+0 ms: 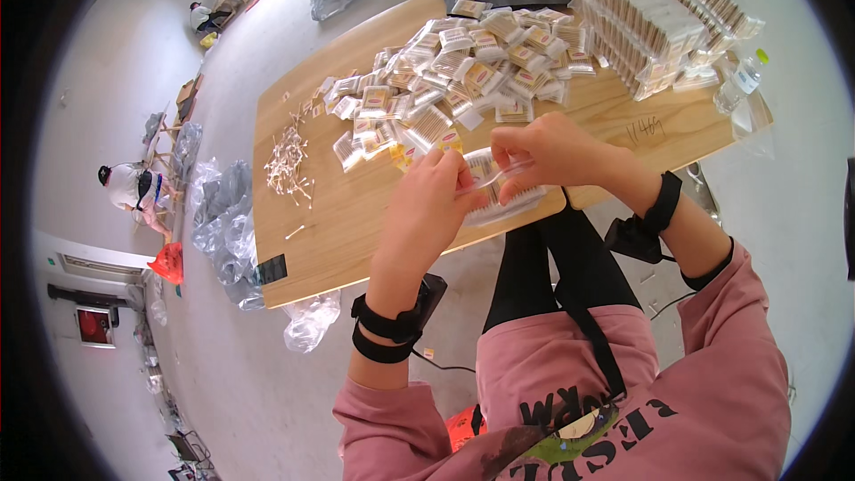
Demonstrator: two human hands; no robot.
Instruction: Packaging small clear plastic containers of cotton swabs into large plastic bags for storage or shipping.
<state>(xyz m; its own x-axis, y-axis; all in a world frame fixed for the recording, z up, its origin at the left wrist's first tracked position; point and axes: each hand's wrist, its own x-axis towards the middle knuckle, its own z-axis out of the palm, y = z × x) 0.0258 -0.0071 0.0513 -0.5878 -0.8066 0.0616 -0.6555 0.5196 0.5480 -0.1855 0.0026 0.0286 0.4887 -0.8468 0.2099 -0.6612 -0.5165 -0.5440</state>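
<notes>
Both hands pinch the top edge of a clear plastic bag [509,207] of cotton swabs at the table's front edge. My left hand [426,196] grips the edge's left end between thumb and fingers. On the right end, my right hand [548,153] is closed the same way, and the film stretches between them. White swab tips show in rows through the bag. A yellow-and-white card [445,142] lies just behind my left hand. Beyond the hands spreads a large heap of small cotton swab packets [454,67], some with yellow labels.
Loose cotton swabs [289,160] lie in a pile at the table's left. Stacked swab packs [637,22] stand at the back right, near a clear bottle [741,82] with a green cap. Plastic bags [227,223] lie on the floor leftward. Two people [134,187] sit farther off.
</notes>
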